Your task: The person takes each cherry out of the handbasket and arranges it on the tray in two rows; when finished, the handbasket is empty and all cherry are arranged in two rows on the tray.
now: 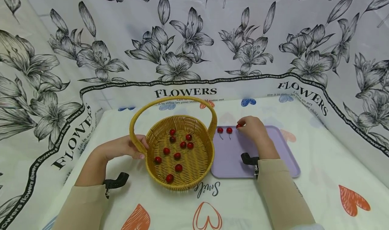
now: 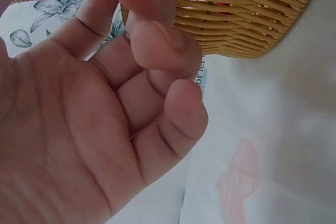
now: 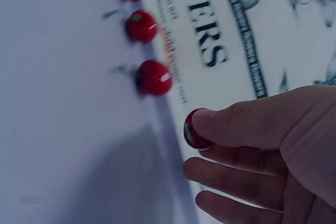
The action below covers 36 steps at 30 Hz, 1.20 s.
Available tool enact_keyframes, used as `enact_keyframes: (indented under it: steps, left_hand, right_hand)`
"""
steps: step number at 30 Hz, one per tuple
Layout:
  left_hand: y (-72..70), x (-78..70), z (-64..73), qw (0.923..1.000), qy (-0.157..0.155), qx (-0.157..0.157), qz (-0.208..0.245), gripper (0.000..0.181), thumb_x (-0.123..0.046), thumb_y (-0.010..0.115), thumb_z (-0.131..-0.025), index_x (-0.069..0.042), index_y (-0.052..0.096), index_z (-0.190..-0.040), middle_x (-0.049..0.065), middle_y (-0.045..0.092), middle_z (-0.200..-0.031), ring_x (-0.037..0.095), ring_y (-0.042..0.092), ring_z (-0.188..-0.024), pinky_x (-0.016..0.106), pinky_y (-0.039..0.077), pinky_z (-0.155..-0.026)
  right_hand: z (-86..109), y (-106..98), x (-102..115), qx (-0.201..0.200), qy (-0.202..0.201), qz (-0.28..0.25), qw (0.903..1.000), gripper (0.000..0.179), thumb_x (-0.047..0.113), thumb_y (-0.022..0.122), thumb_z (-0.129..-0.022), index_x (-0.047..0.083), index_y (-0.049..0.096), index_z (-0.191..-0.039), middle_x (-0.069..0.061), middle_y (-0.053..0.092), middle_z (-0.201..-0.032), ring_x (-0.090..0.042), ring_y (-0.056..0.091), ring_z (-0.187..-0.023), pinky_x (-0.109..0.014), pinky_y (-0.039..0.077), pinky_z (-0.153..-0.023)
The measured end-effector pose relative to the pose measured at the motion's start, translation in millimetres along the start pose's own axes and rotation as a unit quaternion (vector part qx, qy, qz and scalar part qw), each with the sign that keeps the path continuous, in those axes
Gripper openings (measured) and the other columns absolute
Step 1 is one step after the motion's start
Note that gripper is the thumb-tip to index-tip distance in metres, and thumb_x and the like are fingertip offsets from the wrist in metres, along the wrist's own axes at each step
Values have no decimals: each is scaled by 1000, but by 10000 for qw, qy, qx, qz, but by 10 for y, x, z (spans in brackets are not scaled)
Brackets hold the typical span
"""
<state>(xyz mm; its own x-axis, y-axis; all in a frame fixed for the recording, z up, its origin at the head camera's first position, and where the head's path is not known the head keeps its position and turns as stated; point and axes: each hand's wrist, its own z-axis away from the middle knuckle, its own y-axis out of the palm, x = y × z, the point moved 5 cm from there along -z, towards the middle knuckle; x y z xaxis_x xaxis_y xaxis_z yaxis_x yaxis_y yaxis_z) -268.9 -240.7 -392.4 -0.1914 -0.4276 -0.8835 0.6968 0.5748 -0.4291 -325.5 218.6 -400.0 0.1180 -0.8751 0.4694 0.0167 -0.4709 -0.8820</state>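
My left hand (image 1: 126,147) grips the yellow woven basket (image 1: 152,176) at its left side, by the foot of the tall handle (image 1: 173,98). In the left wrist view its fingers (image 2: 168,51) curl beneath the basket's edge. Several red cherries (image 1: 177,155) lie scattered inside the basket. Over the back edge of the purple tray (image 1: 234,169), my right hand (image 1: 253,130) pinches a cherry (image 3: 195,129) between thumb and fingertips. Three more cherries (image 3: 155,78) line the tray's back edge in the right wrist view, stems pointing inward.
Basket and tray stand side by side on a white cloth (image 1: 164,206) printed with hearts and lettering. Behind them rises a flower-printed cloth backdrop (image 1: 212,64). The basket's handle arches high above its bowl. Each wrist wears a black camera mount (image 1: 117,181).
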Motion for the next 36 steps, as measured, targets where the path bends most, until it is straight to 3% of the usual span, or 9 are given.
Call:
enact_keyframes:
  steps: [5,9,15,21,26,30,33,36]
  left_hand:
    - [-3,0,7,10000,39,26,70,25,-10,77,-90,0,64,-108,3,59,-83,17,52,-75,32,44,-69]
    - [2,4,4,9999,63,77,126,26,-9,76,-90,3,63,-108,2,58,-79,16,51,-72,33,45,-67]
    - [2,10,-1,9999,21,46,94,28,-11,77,-89,3,63,-108,2,57,-79,16,51,-73,33,43,-68]
    - [-6,21,-4,10000,-25,39,71,27,-11,77,-89,2,63,-108,3,57,-80,17,51,-74,33,43,-68]
    - [-17,13,6,10000,-68,-8,11,27,-12,78,-89,1,64,-108,4,57,-83,18,51,-77,33,42,-70]
    - [-16,10,12,10000,-84,-12,25,27,-12,78,-89,0,64,-108,5,56,-83,18,50,-77,33,42,-70]
    - [-10,10,11,10000,-79,3,45,26,-12,77,-89,0,64,-108,4,56,-84,18,50,-78,33,43,-70]
    - [-5,4,13,10000,-40,16,86,26,-11,78,-89,1,63,-108,4,57,-85,17,50,-77,32,43,-70]
  right_hand:
    - [-57,138,-100,-15,76,274,9996,23,13,73,-93,0,76,-111,-16,73,-107,-36,63,-101,-52,47,-95]
    - [-59,169,-122,18,43,254,9997,25,12,73,-93,0,75,-115,-18,72,-108,-36,62,-102,-52,46,-98]
    - [21,-90,21,-163,-96,-117,9998,42,15,70,-95,0,63,-134,-24,65,-120,-39,62,-106,-53,48,-93]
    - [303,-545,417,-485,-397,-864,9943,36,20,66,-99,6,65,-132,-15,67,-116,-33,63,-106,-47,52,-81]
    - [595,-719,831,-254,-878,-1387,9861,23,23,68,-99,13,71,-120,-6,69,-101,-24,65,-94,-41,53,-73]
    - [790,-682,1161,149,-1599,-1752,9713,15,17,71,-97,14,74,-112,0,69,-95,-20,65,-84,-39,54,-70]
    - [866,-542,1376,407,-2040,-1876,9600,12,13,72,-96,14,75,-107,3,70,-95,-17,64,-85,-37,55,-73]
    - [846,-282,1546,552,-2147,-1640,9612,13,11,72,-95,13,76,-107,4,70,-98,-14,63,-87,-34,55,-77]
